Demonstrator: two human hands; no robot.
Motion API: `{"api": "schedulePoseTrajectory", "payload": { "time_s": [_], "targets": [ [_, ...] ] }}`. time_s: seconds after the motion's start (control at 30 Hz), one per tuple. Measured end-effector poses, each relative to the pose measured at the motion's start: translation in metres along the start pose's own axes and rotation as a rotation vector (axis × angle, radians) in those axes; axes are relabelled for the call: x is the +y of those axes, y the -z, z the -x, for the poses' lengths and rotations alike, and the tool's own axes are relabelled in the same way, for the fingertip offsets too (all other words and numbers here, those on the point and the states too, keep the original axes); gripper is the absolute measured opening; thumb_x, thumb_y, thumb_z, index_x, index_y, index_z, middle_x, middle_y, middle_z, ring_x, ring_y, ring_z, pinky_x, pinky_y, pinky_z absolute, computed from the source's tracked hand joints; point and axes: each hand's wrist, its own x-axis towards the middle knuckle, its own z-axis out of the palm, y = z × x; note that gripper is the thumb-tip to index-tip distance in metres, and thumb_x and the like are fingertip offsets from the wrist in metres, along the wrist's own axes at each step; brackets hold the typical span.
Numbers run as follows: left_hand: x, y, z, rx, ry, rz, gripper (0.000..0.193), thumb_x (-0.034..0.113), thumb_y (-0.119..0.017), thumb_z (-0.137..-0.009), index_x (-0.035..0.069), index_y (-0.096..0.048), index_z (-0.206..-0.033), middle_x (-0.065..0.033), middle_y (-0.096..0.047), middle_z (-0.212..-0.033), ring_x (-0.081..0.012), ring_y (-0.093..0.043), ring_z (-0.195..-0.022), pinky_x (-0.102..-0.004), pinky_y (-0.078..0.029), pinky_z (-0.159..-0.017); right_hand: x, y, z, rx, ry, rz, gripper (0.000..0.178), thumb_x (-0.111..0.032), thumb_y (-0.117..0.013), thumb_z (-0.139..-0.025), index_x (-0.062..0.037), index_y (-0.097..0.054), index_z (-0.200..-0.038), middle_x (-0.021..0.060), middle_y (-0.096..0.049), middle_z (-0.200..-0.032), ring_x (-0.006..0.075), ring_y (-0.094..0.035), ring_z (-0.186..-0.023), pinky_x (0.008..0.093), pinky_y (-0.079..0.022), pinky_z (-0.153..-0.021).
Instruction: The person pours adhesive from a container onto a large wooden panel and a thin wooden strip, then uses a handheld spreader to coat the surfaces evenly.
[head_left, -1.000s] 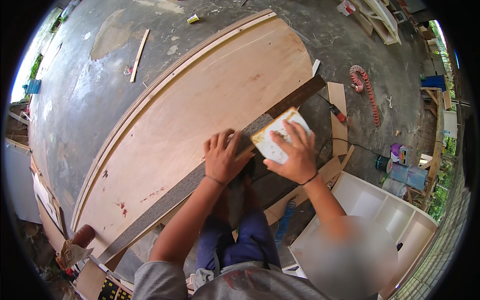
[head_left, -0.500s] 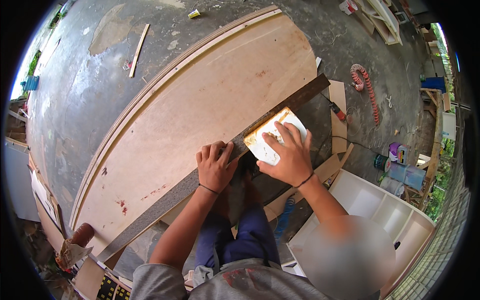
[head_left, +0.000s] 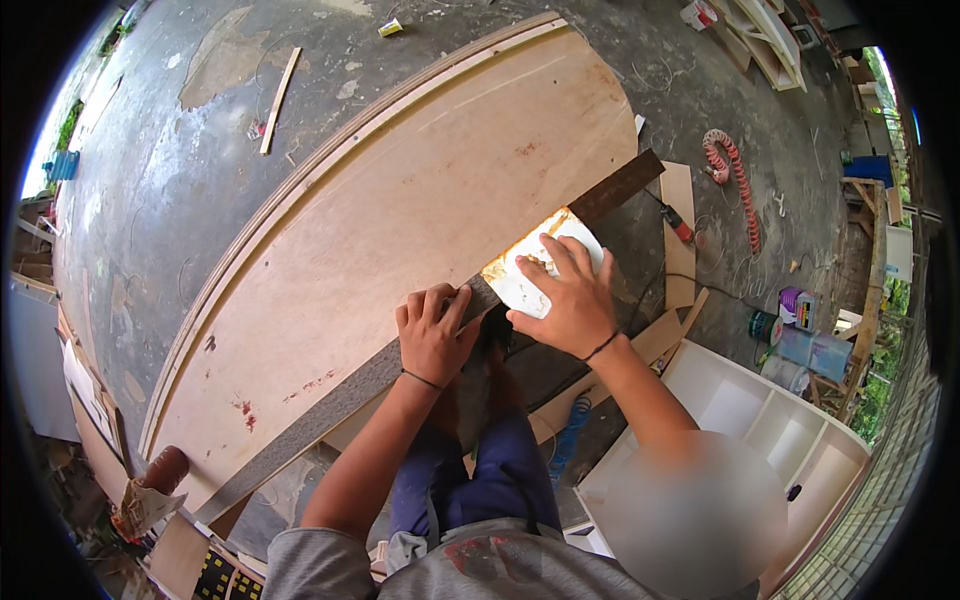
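A large curved plywood panel [head_left: 400,210] lies before me, a long narrow strip [head_left: 330,422] running along its near straight edge. That strip is speckled grey on the left and dark brown toward its far right end. My left hand [head_left: 437,335] is closed over this edge, fingers bent on top and thumb on the near side. Just right of it, my right hand [head_left: 572,300] grips a white flat spreader [head_left: 522,283], fingers spread over its face and thumb at its near edge. Yellow-brown residue coats the spreader's far edge, which meets the strip. The spreader hides part of the strip.
A brown roll [head_left: 165,470] sits by the panel's left end. Right of the panel are a red-and-black power tool [head_left: 677,224], a coiled red hose [head_left: 735,180] and several cans [head_left: 795,308]. A white shelf unit [head_left: 770,425] stands at the lower right.
My right hand and the spreader have shifted slightly left and away from me along the strip. My left hand has moved a touch to the right.
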Motion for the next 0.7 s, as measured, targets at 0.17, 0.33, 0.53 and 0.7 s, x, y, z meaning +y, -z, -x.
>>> {"api": "schedulePoseTrajectory", "payload": {
  "time_s": [0.17,0.33,0.53,0.7],
  "targets": [
    [-0.001,0.001,0.000,0.002,-0.003,-0.014,0.046,0.023,-0.074,-0.061,0.014,-0.062,-0.105,-0.0016,-0.054,-0.100,-0.0221,-0.049,-0.093,-0.0364,-0.037,-0.078,-0.001,-0.004,0.004,-0.028,-0.023,0.055,0.057,-0.045,-0.071,-0.060,-0.0161,-0.061,-0.109,0.0107,-0.046,-0.125,0.0272,-0.037,-0.118,0.0660,-0.025,-0.089],
    [0.000,-0.001,0.000,0.016,-0.011,-0.030,0.044,0.025,-0.074,-0.063,0.014,-0.063,-0.104,-0.0014,-0.054,-0.100,-0.0222,-0.049,-0.092,-0.0363,-0.037,-0.078,-0.001,0.004,0.001,-0.062,-0.038,0.019,0.057,-0.043,-0.072,-0.059,-0.0156,-0.062,-0.108,0.0112,-0.047,-0.125,0.0279,-0.038,-0.118,0.0634,-0.024,-0.090],
    [0.001,-0.003,-0.001,0.010,-0.021,-0.027,0.043,0.026,-0.074,-0.063,0.014,-0.063,-0.103,-0.0012,-0.054,-0.099,-0.0222,-0.049,-0.092,-0.0366,-0.037,-0.078,0.010,0.008,0.015,-0.113,-0.085,0.034,0.056,-0.043,-0.070,-0.060,-0.0156,-0.062,-0.109,0.0120,-0.048,-0.124,0.0279,-0.038,-0.118,0.0674,-0.022,-0.092],
    [0.005,-0.007,-0.008,0.011,-0.025,-0.002,0.043,0.028,-0.073,-0.065,0.014,-0.063,-0.103,-0.0017,-0.054,-0.100,-0.0225,-0.049,-0.094,-0.0372,-0.037,-0.079,0.028,0.023,0.048,-0.161,-0.195,0.001,0.054,-0.042,-0.073,-0.057,-0.0150,-0.066,-0.103,0.0112,-0.051,-0.123,0.0280,-0.039,-0.118,0.0647,-0.023,-0.092]
  ]
}}
